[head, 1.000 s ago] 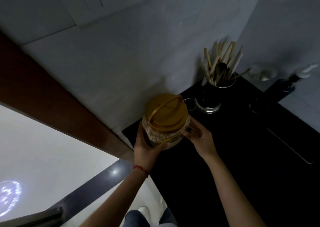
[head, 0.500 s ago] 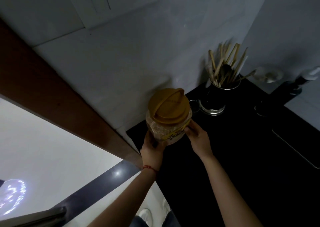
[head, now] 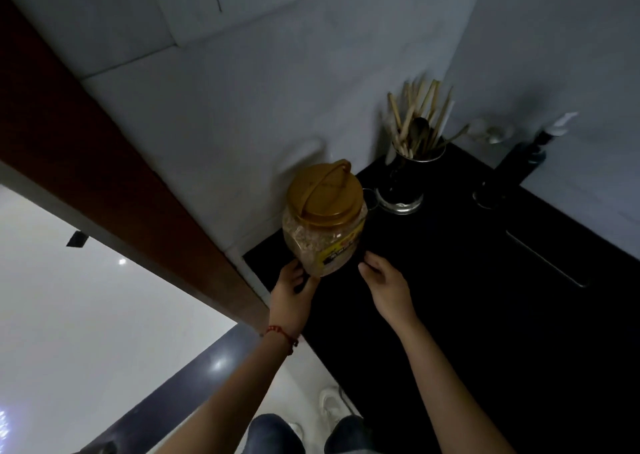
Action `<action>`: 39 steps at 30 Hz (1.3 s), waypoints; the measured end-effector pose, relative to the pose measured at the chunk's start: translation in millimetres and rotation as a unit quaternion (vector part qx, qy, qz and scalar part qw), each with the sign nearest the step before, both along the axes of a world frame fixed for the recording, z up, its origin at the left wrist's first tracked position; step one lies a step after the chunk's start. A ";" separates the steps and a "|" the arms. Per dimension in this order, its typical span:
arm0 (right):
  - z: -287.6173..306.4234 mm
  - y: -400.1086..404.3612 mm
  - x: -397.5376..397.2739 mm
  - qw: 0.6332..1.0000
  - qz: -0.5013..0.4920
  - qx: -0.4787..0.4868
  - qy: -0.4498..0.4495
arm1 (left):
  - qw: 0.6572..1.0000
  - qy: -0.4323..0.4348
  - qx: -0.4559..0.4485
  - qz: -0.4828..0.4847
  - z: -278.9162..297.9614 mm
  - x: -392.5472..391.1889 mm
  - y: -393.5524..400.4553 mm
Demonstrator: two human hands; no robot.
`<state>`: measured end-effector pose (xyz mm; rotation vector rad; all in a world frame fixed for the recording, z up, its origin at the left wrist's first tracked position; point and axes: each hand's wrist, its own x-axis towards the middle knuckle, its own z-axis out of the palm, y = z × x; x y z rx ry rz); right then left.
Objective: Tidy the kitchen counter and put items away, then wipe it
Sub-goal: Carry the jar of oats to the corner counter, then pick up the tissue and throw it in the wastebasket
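A clear plastic jar [head: 320, 242] of pale grain with a gold lid and carry handle stands on the black counter [head: 450, 308], at its left end close to the tiled wall. My left hand [head: 292, 290] is at the jar's lower left, with thumb and fingers still touching its base. Just to the right of the jar, my right hand [head: 386, 282] has its fingers spread and holds nothing; a small gap separates it from the jar.
A metal holder of chopsticks and spoons [head: 407, 176] stands behind the jar, with a small glass [head: 370, 199] beside it. A dark pump bottle [head: 519, 162] sits in the back corner. A brown door frame [head: 104, 176] runs along the left.
The jar has moved away from me toward the wall and now rests on the counter. My right hand has come off the jar, and my left hand has slid down to its base.
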<state>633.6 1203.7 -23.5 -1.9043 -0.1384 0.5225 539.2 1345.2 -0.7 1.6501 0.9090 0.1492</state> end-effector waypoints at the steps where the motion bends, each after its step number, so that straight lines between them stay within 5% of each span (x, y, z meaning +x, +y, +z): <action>1: -0.2 -7.2 -9.3 1.000 -0.014 -0.010 0.002 | 0.999 0.012 0.014 -0.031 -1.5 -6.6 0.8; 8: -6.4 -61.9 -98.8 0.981 -0.189 -0.013 0.047 | 0.968 0.031 0.062 -0.240 -4.8 -48.3 -0.2; 18: -6.7 -140.2 -288.8 0.844 -0.527 0.070 0.079 | 0.892 0.048 0.033 -0.449 -24.6 -103.7 -16.0; 30: -34.9 -182.5 -539.1 0.627 -0.745 0.115 0.197 | 0.700 0.212 0.103 -0.674 -88.7 -166.3 -112.4; 39: -63.9 -174.3 -730.0 0.480 -0.832 0.147 0.234 | 0.574 0.198 0.142 -0.782 -98.1 -291.8 -246.5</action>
